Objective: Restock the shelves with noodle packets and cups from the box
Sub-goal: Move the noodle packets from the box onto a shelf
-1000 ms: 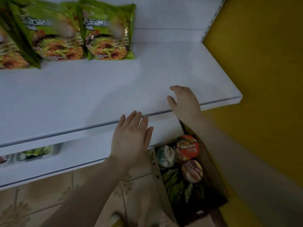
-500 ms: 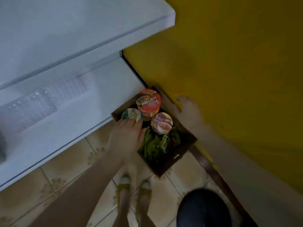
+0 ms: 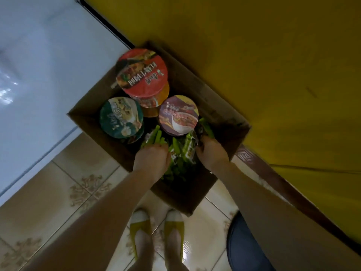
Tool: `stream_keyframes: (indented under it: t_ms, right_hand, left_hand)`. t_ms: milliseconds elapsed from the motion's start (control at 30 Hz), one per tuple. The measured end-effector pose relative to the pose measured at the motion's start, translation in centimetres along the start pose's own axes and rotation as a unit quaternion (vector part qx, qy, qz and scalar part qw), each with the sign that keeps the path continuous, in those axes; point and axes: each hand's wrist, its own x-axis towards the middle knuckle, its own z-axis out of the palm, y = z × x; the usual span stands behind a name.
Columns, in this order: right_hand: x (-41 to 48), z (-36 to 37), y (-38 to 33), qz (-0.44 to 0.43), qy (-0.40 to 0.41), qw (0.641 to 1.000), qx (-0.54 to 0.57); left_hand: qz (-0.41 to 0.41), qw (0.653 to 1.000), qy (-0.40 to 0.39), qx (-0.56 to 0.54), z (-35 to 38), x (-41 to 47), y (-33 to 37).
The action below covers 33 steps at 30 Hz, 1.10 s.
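An open cardboard box [image 3: 220, 106] stands on the tiled floor against the yellow wall. Inside it are a red-lidded cup [image 3: 141, 72], a green-lidded cup [image 3: 121, 120] and a purple-lidded cup [image 3: 178, 115], with several green noodle packets [image 3: 181, 153] packed upright at the near side. Both hands reach down into the packets. My left hand [image 3: 151, 158] has its fingers curled into the left packets. My right hand [image 3: 211, 151] grips packets at the right. The fingertips of both are hidden among the wrappers.
The white bottom shelf [image 3: 39, 85] runs along the left, its edge close to the box. A yellow wall [image 3: 273, 75] with a dark skirting [image 3: 273, 184] bounds the right. My feet in yellow shoes [image 3: 156, 231] stand just before the box.
The view has swung from the upper shelf down to the box. Both hands dropped from the shelf edge into the box and closed on the green packets.
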Motion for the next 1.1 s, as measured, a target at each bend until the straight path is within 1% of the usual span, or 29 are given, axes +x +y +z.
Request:
stream_keyframes:
  t_ms: [167,300,433,500,600,700,800,900,1000,1100]
  right_hand:
    - [3.8,4.8,1.9,0.032,-0.076,0.996,0.022]
    - [5.6,7.4,2.1,0.042,-0.102,0.992,0.057]
    - [6.1,8.7,2.2,0.025,-0.129,0.991,0.019]
    - [6.0,9.2,2.3,0.034,-0.125,0.992,-0.007]
    - [6.2,9.9,2.3,0.043,-0.082,0.995,-0.032]
    - [6.4,9.7,2.3,0.050,-0.074,0.994,-0.056]
    - [6.2,9.1,2.5,0.052,-0.062,0.995,-0.063]
    - [5.7,8.4,2.3,0.066,-0.051,0.995,-0.062]
    - [4.6,7.2,2.0,0.082,-0.057,0.994,-0.039]
    - [2.5,5.5,1.3,0.085,-0.055,0.995,-0.013]
  left_hand:
    - [-0.010,0.999,-0.037,0.003,6.2,5.2,-0.1]
    - [-0.073,0.994,-0.070,-0.042,9.6,8.2,0.3]
    - [-0.090,0.993,-0.078,0.010,11.7,9.4,1.1]
    - [-0.112,0.991,-0.076,0.002,12.5,9.7,1.1]
    - [-0.149,0.987,-0.061,-0.028,12.9,10.2,0.8]
    - [-0.187,0.978,-0.069,-0.067,12.9,10.7,0.9]
    - [-0.216,0.968,-0.059,-0.112,12.8,11.0,0.9]
    - [-0.218,0.961,-0.046,-0.162,12.6,10.5,0.8]
    - [-0.206,0.945,-0.032,-0.252,11.3,9.0,1.6]
    - [-0.211,0.930,-0.023,-0.300,9.0,6.9,3.1]
